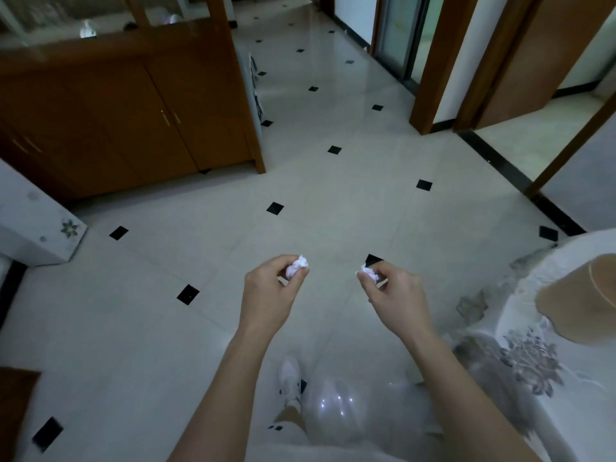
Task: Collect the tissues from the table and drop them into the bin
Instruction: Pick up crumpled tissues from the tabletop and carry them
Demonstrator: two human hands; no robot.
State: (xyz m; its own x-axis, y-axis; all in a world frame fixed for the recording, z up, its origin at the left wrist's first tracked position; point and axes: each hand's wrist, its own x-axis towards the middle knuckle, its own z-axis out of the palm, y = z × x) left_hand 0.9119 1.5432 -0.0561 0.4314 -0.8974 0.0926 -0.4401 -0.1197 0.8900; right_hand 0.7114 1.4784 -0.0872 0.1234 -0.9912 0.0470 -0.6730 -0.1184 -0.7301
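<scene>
- Two crumpled tissues are in our hands: our left hand (270,288) pinches one tissue (296,267) between its fingers (301,273), and our right hand (395,295) pinches the other tissue (370,273) the same way.
- Both sets of fingers are closed snugly on their wads, held out over the tiled floor (333,201).
- The worktop (520,315) lies at our right, nearer the right hand.
- No bin is visible, so we cannot tell which way it lies; finding it likely decides the next move.

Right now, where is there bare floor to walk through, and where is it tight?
Bare tiled floor lies open between the wooden cabinet and the door frames. It is crowded lower right, around the covered table. Each hand, left hand and right hand, holds a tissue.
</scene>
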